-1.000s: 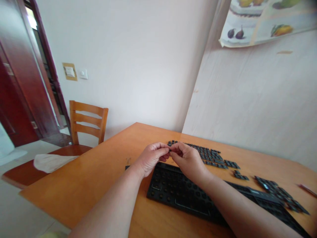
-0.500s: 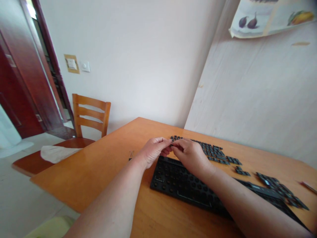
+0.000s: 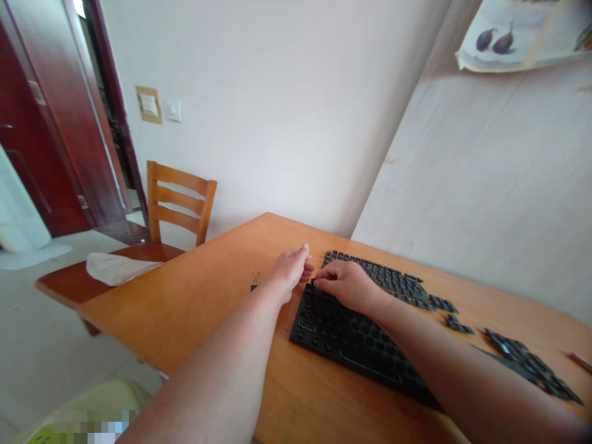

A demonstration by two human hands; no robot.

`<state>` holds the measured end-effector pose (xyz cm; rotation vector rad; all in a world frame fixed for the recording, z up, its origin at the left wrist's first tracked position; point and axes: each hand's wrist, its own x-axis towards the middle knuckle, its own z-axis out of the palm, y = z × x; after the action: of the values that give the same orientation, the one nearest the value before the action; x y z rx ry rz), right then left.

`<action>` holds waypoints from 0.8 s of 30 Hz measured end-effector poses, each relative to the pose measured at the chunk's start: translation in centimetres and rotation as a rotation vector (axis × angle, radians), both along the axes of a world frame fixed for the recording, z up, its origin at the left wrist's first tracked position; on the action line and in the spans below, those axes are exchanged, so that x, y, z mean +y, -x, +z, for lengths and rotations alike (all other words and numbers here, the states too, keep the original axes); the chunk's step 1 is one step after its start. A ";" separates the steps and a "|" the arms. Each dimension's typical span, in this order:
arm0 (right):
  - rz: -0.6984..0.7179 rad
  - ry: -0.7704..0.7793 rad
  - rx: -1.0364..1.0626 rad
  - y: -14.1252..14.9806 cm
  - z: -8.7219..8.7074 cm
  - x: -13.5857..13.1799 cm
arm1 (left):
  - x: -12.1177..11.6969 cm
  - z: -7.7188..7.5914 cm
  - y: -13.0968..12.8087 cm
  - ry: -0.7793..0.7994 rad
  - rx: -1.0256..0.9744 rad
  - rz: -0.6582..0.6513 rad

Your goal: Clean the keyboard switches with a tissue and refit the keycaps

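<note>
A black keyboard (image 3: 358, 342) with its keycaps off lies on the wooden table, its bare key sockets facing up. At its far left corner, my right hand (image 3: 349, 285) pinches a small black keycap (image 3: 313, 282) between thumb and fingertips, low over the board. My left hand (image 3: 292, 271) is beside that corner, thumb raised and fingers loosely bent, with nothing visible in it. Beyond the keyboard, loose black keycaps (image 3: 398, 280) are laid out in rows, partly hidden by my right hand. My right forearm covers part of the board.
A binder clip (image 3: 254, 282) sits left of my left wrist. More keycaps (image 3: 531, 361) lie in groups at the right, with a pen-like stick (image 3: 580, 361) past them. A wooden chair (image 3: 180, 200) holding a white cloth stands left of the table (image 3: 198, 308).
My hands, together over the keyboard's far edge before, are now apart. The right has lowered the keycap to the keyboard's corner; the left has let go and opened. The view has shifted slightly left.
</note>
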<state>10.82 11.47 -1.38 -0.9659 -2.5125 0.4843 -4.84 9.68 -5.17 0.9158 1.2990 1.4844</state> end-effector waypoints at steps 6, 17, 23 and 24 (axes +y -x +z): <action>0.034 -0.006 -0.063 0.4 -0.3 0.4 | 0.1 0.0 -0.2 0.075 -0.042 0.012; 0.020 -0.052 -0.135 0.3 -0.6 0.5 | 0.4 -0.1 -0.2 0.118 -0.042 0.019; 0.026 -0.102 -0.193 0.6 -0.4 0.3 | 0.2 0.1 -0.3 0.121 -0.049 0.015; 0.029 -0.129 -0.213 0.7 -0.3 0.2 | 0.3 0.0 -0.3 0.121 -0.050 0.012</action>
<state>10.09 11.66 -1.71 -0.9780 -2.7113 0.2348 -4.56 9.96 -5.14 0.7894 1.3439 1.4129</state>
